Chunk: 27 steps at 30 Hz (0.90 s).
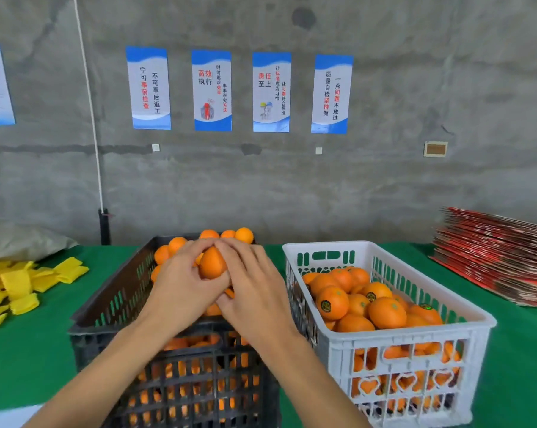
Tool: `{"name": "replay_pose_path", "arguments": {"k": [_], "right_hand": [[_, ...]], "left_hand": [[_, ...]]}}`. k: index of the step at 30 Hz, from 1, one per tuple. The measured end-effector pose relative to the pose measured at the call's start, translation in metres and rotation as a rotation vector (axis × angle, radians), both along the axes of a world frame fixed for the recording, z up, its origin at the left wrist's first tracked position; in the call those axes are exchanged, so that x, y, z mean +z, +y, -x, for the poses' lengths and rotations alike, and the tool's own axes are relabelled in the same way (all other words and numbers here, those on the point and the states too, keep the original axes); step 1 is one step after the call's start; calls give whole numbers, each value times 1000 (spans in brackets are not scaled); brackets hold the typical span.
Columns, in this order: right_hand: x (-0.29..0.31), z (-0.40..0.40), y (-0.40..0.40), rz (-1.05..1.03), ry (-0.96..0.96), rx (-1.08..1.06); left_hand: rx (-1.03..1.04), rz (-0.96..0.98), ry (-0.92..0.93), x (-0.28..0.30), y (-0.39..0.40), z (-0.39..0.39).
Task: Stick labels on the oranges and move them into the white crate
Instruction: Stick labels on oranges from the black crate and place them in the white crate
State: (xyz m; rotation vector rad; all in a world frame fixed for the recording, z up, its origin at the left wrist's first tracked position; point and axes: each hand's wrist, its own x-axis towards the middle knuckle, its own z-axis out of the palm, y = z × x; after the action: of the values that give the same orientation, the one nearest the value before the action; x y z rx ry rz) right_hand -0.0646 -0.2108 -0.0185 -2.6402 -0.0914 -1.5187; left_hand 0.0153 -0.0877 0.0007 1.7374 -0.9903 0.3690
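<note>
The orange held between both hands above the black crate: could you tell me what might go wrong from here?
1. The orange is pinched only by the fingertips of the left hand and right hand; it might slip back into the black crate.
2. The white crate looks heaped, so an added orange might roll.

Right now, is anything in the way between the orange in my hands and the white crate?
Nothing visible blocks it. The orange, held by the left hand and right hand above the black crate, only has to clear the white crate rim.
</note>
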Motion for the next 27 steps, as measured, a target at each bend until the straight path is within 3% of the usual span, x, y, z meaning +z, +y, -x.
{"name": "replay_pose_path", "arguments": {"k": [2, 6, 9, 13, 17, 21, 27], "right_hand": [[-17, 23, 2, -22, -121, 61], [-80, 60, 3, -26, -185, 150], [-136, 83, 2, -104, 40, 194], [-193, 98, -7, -359, 511, 131], [-230, 98, -23, -296, 839, -75], [-239, 99, -28, -100, 928, -147], [-236, 97, -21, -65, 922, -138]], "left_hand": [[-114, 121, 23, -21, 8, 30], [-187, 140, 93, -87, 18, 72], [-186, 59, 280, -146, 26, 88], [-34, 18, 706, -215, 33, 97], [20, 60, 829, -257, 31, 100], [34, 86, 837, -267, 27, 99], [32, 66, 782, -278, 26, 98]]}}
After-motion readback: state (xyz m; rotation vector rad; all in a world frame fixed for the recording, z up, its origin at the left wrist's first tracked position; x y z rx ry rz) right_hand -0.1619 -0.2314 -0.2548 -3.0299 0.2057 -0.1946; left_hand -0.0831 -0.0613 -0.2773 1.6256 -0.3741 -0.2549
